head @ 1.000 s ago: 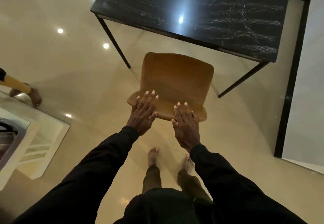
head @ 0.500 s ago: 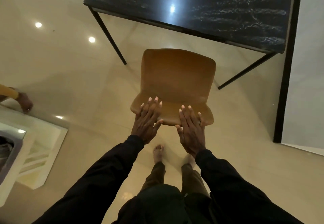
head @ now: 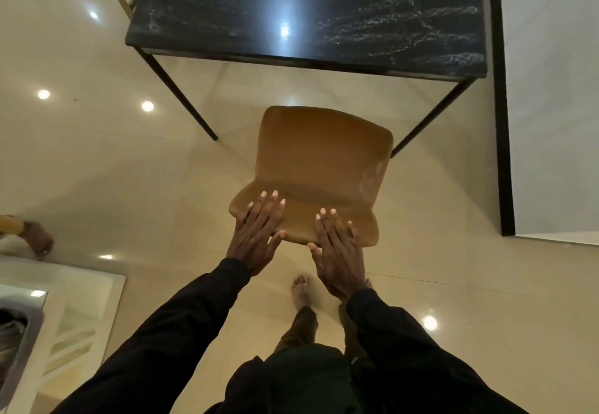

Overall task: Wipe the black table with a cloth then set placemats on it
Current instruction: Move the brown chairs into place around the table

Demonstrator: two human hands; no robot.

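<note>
One brown chair (head: 321,167) is pressed at its backrest top by 2 hands: left hand (head: 257,235) & right hand (head: 337,251), fingers straight, slightly apart. One black table (head: 308,11) stands just beyond the chair.

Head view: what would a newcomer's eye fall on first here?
First the brown chair in the middle of the view, with the left hand and the right hand laid flat on its near edge. Beyond it stands the black table, whose glossy veined top reflects a bright light.
</note>
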